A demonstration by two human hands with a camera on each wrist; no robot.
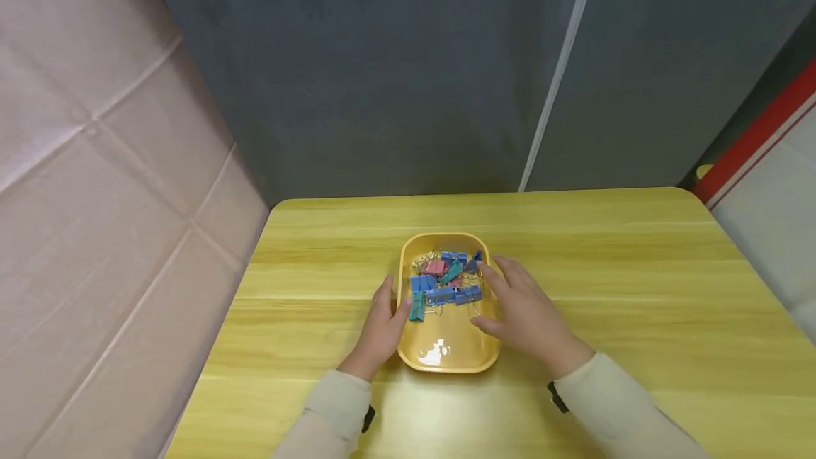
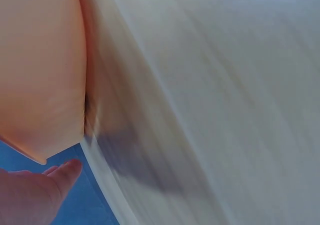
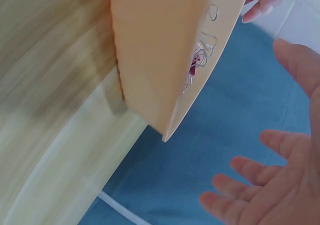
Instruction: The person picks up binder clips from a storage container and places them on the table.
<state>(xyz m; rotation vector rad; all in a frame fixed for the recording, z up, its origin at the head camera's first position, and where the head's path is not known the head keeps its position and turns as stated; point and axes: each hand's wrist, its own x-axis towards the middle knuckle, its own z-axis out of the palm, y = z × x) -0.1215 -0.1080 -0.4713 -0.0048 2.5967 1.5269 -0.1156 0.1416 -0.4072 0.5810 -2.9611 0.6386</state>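
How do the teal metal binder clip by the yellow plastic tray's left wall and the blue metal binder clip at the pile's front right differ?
Colour: the teal metal binder clip is greenish, the blue metal binder clip plain blue.
Pose: the teal clip lies lengthwise along the yellow plastic tray; the blue clip lies roughly crosswise.
Place: the teal clip is by the left wall, the blue clip nearer the right.
Both lie inside the tray.
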